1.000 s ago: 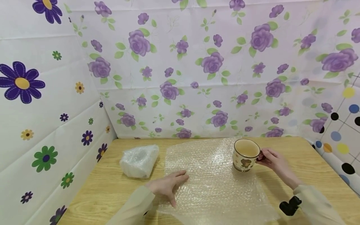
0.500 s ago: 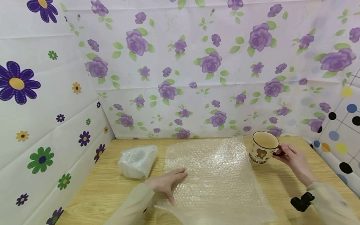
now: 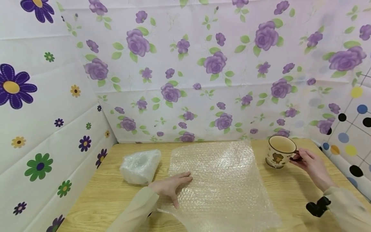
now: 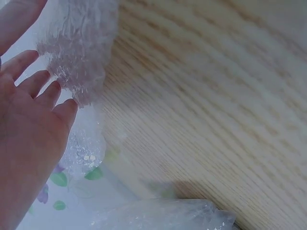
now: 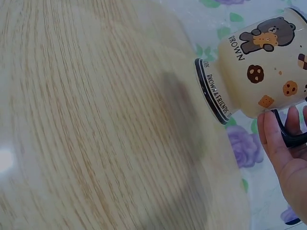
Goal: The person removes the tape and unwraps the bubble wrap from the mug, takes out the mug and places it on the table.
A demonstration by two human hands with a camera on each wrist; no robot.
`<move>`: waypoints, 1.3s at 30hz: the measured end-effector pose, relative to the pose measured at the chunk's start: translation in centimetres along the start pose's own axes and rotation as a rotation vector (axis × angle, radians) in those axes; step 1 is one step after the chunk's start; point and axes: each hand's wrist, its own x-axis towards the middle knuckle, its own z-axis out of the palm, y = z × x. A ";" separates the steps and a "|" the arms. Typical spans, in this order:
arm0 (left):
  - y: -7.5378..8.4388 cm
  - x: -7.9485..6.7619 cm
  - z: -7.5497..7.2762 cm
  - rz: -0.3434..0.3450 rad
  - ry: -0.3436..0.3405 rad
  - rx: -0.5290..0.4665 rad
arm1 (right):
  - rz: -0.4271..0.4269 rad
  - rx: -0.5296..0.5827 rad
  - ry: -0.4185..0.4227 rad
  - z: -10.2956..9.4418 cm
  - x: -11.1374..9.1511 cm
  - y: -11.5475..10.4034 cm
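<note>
In the head view a cream mug (image 3: 277, 154) with a brown bear print stands upright to the right of the bubble wrap. My right hand (image 3: 313, 167) grips it by the dark handle; the right wrist view shows fingers curled at the handle (image 5: 293, 139). Whether the mug's base touches the table cannot be told. A sheet of clear bubble wrap (image 3: 217, 187) lies spread across the middle of the table. On its left edge rests my left hand (image 3: 171, 187), fingers extended and thumb spread apart. Bubble wrap (image 4: 81, 57) also shows by the fingertips in the left wrist view.
Left of the sheet sits a bundle wrapped in bubble wrap (image 3: 140, 166), just beyond my left hand. The wooden table (image 3: 98, 193) ends against a flowered cloth (image 3: 197, 106) at the back. A patterned cloth hangs at each side.
My right hand has carried the mug from over the sheet's right edge to the right, off the bubble wrap. The left hand has stayed on the sheet. The head view has shifted slightly.
</note>
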 end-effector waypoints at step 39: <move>-0.3 0.3 0.3 -0.043 0.023 0.069 | 0.065 -0.015 -0.040 -0.1 -0.5 -0.3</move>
